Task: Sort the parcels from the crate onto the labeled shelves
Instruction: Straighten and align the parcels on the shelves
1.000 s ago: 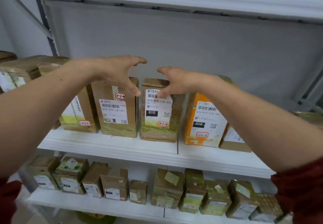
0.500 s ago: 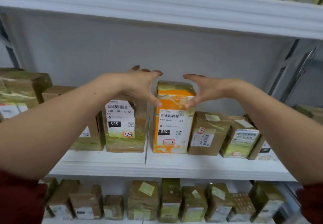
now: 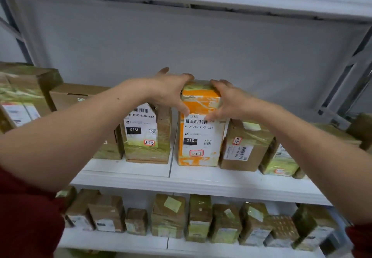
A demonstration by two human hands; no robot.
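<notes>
Left grip (image 3: 171,94) and right grip (image 3: 228,102) now clasp the top of the orange parcel (image 3: 199,137), fingers curled over its top and thumbs on the front face. Half a second ago both hovered wide at its upper corners. A second ago they were at the 3-2-5 parcel (image 3: 147,135), next on the left. Orange parcel stands upright on the middle shelf (image 3: 181,183), just beside a brown parcel (image 3: 243,145) on its right. Judgement: already shelved, being squared in the row or lifted; cannot tell which.
</notes>
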